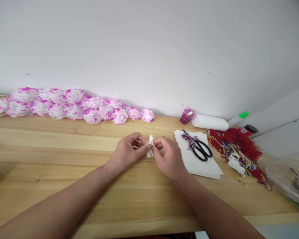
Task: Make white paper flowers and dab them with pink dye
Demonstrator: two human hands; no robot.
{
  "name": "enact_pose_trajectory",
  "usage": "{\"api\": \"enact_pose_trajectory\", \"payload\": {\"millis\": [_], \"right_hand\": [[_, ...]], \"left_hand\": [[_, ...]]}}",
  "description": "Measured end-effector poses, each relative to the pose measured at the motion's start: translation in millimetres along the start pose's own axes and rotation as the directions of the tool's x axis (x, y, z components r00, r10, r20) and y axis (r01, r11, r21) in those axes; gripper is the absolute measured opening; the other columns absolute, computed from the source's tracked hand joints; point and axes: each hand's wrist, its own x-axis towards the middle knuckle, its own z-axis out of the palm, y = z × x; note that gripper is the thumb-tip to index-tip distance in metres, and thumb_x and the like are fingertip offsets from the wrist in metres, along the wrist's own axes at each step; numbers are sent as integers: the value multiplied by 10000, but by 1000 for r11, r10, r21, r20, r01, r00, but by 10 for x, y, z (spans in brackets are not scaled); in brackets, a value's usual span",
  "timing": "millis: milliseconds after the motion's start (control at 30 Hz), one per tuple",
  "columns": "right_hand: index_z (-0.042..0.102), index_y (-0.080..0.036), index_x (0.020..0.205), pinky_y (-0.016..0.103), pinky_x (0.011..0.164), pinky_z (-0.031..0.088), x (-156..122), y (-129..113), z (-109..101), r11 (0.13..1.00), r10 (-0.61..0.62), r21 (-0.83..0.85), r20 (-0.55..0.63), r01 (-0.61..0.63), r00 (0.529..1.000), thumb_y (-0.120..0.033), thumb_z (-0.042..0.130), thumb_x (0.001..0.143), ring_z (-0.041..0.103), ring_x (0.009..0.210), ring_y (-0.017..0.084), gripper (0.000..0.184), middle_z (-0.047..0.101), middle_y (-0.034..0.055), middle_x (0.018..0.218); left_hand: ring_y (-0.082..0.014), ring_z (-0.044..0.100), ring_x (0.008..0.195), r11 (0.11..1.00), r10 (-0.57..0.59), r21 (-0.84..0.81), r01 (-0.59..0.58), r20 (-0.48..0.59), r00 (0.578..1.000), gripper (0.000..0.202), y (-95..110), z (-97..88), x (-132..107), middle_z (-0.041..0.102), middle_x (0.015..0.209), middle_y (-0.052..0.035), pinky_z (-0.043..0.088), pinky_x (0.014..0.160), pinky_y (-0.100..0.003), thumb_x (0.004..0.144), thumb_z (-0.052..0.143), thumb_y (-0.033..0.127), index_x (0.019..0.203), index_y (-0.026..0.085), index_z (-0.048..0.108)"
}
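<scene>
Pink-spotted paper flowers [72, 106] line the wall at the surface's [64, 186] far edge; scissors [200, 149] lie on white sheets [206, 166] just right of the hands; nothing blocks them; left hand [127, 151] and right hand [168, 156] meet mid-surface, fingertips pinching a small white paper bundle [150, 146] between them, forearms angled inward.

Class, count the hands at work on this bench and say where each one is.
2. The left hand and the right hand meet over the wooden bench, each pinching the small white paper piece between them. No others show.
</scene>
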Motion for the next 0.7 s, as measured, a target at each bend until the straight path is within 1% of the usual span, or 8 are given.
{"api": "enact_pose_trajectory", "payload": {"millis": [67,200,300,433,467,533,633,700], "right_hand": [[568,-215,768,301,749,410,-1,-7,3,1000,15,5,1,-15,1000,-185,605,832,596,713,157,80,652,-16,725],[533,-213,732,292,729,411,-7,-27,4,998,59,34,21,-60,998,-181,613,802,606,688,150,112,649,-25,705],[550,-215,764,308,766,405,-17,-49,-1,999,47,19,39,-48,998,-204,634,794,621,697,150,90,672,-25,734],[573,-221,806,339,810,379,-20,-54,-2,995,35,-91,1,-35,999,-277,659,812,621,692,158,103,674,-29,710],[566,-220,788,334,794,382,-19,-47,-1,994,37,-100,6,-37,999,-280,640,832,612,670,153,105,663,-31,684],[537,-219,757,299,715,398,-19,-28,0,997,61,-57,39,-58,997,-280,588,875,590,611,137,142,638,-34,642],[495,-226,751,250,568,378,-21,-3,0,988,137,54,85,-142,987,-311,552,905,565,552,123,185,629,-35,636],[484,-229,747,240,539,368,-22,3,0,981,167,83,92,-174,982,-322,555,903,570,559,125,195,632,-35,650]], "left_hand": [[-124,578,593,1000,12,-29,-13,-30,999,267,-45,-7,20,632,675,9,436,546,-232,781,710,379,731,192,526],[-140,619,629,994,10,-111,-18,-78,997,260,-130,-17,67,679,762,-10,462,568,-247,765,702,334,713,197,486],[-146,642,674,996,26,-82,-35,-107,994,244,-134,8,51,705,853,-24,488,603,-256,741,702,289,694,196,481],[-150,649,718,997,81,9,-80,-99,992,187,-90,48,-10,703,891,-24,502,640,-264,748,674,240,698,195,500],[-150,648,720,997,82,14,-81,-89,993,184,-82,49,-16,703,894,-24,503,644,-266,749,673,235,697,194,502],[-152,647,716,998,48,-32,-51,-71,996,196,-74,37,-7,703,891,-25,499,632,-265,745,686,234,695,192,501],[-141,633,669,979,-42,-201,30,-54,998,248,-71,6,34,696,817,-16,479,596,-252,737,707,237,678,191,471],[-130,621,646,964,-60,-263,48,-36,998,253,-58,-7,49,686,780,-8,471,596,-247,738,718,240,695,191,473]]}}
